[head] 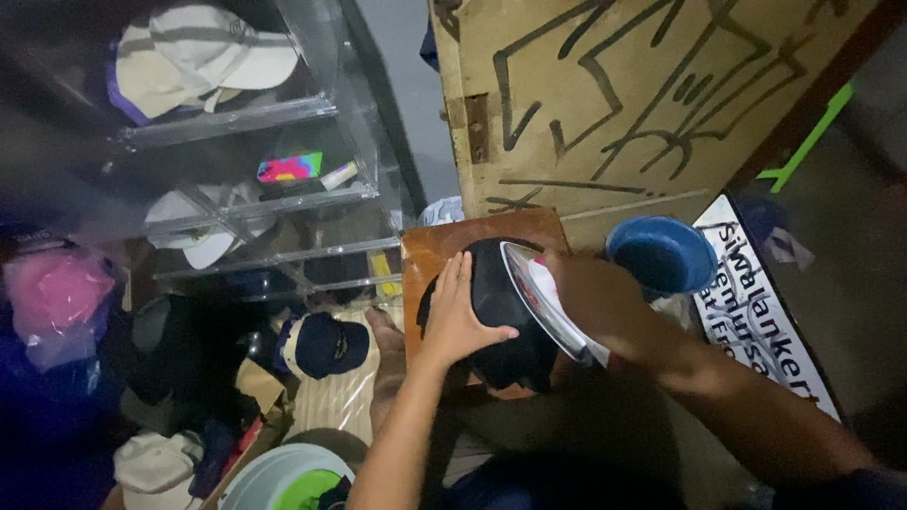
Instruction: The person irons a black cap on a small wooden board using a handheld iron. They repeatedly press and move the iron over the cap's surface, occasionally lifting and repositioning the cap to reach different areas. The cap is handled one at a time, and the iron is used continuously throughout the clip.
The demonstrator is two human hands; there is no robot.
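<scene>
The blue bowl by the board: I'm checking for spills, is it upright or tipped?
Tipped. The blue bowl shows its whole inside to the camera, and that inside looks empty.

White rectangular sign [761, 316] with black lettering leaning at right, multicoloured packet [289, 167] on clear shelf [283, 203]

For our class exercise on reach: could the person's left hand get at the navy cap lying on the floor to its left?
Probably yes: the left hand rests flat on the black cap, and nothing visibly stands between it and the navy cap.
</scene>
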